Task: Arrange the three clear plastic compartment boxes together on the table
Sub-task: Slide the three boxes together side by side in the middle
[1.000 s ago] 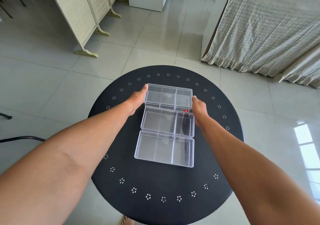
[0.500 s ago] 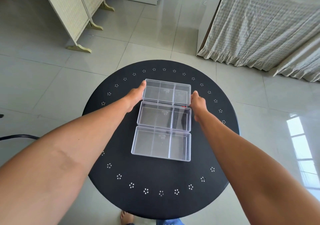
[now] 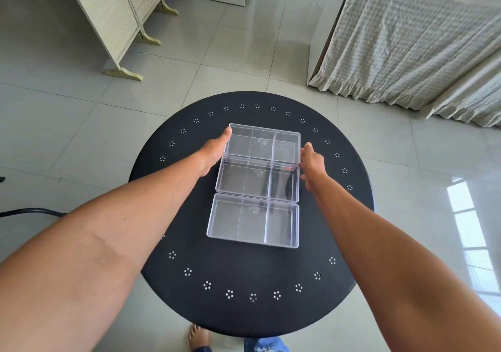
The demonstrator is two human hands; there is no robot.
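Observation:
Three clear plastic compartment boxes lie in a column on the round black table (image 3: 339, 229), long sides touching. The near box (image 3: 253, 220) and the middle box (image 3: 257, 181) lie free. My left hand (image 3: 214, 151) presses flat against the left end of the far box (image 3: 263, 143), fingers reaching to its far left corner. At that box's right end, near the seam with the middle box, my right hand (image 3: 311, 162) touches its near right corner. The far box is held between both hands.
The table's rim carries a ring of small white flower marks. A folding screen (image 3: 113, 18) stands on the tiled floor at the back left, and a cloth-covered piece of furniture (image 3: 412, 40) at the back right. A bare foot (image 3: 199, 336) shows below the table's near edge.
The far box, held slightly raised between both hands a second ago, has come down flush against the middle box. My hands stay at its ends.

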